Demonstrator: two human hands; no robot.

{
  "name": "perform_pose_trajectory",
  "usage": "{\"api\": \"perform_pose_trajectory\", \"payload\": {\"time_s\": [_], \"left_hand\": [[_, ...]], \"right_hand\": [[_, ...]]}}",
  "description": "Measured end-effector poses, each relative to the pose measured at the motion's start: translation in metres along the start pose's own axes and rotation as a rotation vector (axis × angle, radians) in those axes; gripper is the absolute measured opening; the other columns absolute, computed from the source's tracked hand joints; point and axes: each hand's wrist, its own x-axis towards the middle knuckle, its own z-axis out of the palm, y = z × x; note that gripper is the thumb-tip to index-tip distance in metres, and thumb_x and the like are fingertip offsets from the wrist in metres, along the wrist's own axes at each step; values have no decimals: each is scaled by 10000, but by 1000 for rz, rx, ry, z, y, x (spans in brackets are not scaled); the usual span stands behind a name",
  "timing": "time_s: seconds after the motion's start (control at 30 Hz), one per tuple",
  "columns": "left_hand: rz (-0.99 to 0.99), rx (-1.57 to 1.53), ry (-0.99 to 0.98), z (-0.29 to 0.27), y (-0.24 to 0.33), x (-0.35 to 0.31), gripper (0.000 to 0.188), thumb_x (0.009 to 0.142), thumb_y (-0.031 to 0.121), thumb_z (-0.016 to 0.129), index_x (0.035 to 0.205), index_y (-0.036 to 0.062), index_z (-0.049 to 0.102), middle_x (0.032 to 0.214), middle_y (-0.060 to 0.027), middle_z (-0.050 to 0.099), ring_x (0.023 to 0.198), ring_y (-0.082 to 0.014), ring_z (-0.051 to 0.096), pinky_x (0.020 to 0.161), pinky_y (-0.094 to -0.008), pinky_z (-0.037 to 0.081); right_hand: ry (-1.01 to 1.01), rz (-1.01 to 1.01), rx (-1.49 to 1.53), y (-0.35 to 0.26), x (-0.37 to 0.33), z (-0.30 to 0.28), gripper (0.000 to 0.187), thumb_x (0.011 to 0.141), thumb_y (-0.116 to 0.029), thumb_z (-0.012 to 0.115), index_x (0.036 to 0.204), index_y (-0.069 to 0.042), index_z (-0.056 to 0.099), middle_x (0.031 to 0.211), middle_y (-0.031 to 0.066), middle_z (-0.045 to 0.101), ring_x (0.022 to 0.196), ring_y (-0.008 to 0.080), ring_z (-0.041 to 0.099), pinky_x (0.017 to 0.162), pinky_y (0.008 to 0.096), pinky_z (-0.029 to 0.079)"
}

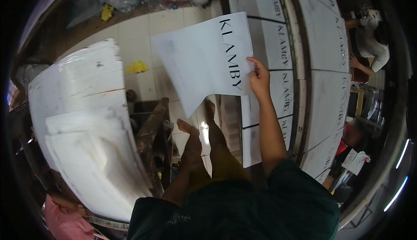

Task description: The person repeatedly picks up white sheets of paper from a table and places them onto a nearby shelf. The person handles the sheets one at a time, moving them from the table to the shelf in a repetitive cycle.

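While the fingers of the right hand pinch the right edge of a white printed sheet, it hangs clear over the tiled floor, beside matching sheets laid in rows (left hand unseen).

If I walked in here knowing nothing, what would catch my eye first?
Most likely the large white printed sheet held up in the middle, pinched at its right edge by the person's right hand. Next, the tall stack of white sheets on the left, and the rows of similar printed sheets laid out on the long surface to the right. Below the sheet, the person's bare feet rest over a tiled floor.
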Motion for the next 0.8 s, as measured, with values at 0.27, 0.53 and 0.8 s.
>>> {"api": "perform_pose_trajectory", "payload": {"time_s": [0.27, 0.53, 0.8], "left_hand": [[-404, 377, -14, 9, 37, 15, 642, 701, 528, 595, 1186, 135, 446, 1181, -160, 417, 1081, -355, 454, 879, -482, 399], [-567, 464, -13, 16, 53, 27, 731, 702, 583, 566, 1267, 164, 363, 1301, -166, 296, 1132, -394, 392, 904, -519, 371], [-603, 501, -40, 21, 43, 41, 812, 698, 642, 537, 1330, 193, 296, 1401, -162, 190, 1172, -424, 344, 917, -549, 356]], "right_hand": [[-256, -104, -226, 59, -11, 32, 496, 663, 100, 419, 1116, -57, 548, 1000, 158, 579, 887, 256, 588, 774, 295, 450], [-438, -217, -186, 69, -6, 86, 485, 674, 111, 422, 1117, -38, 552, 984, 153, 571, 804, 239, 573, 681, 274, 461], [-227, -188, -281, 82, 42, 30, 546, 654, 116, 400, 1121, -98, 586, 1072, 96, 598, 948, 151, 558, 795, 241, 435]]}}
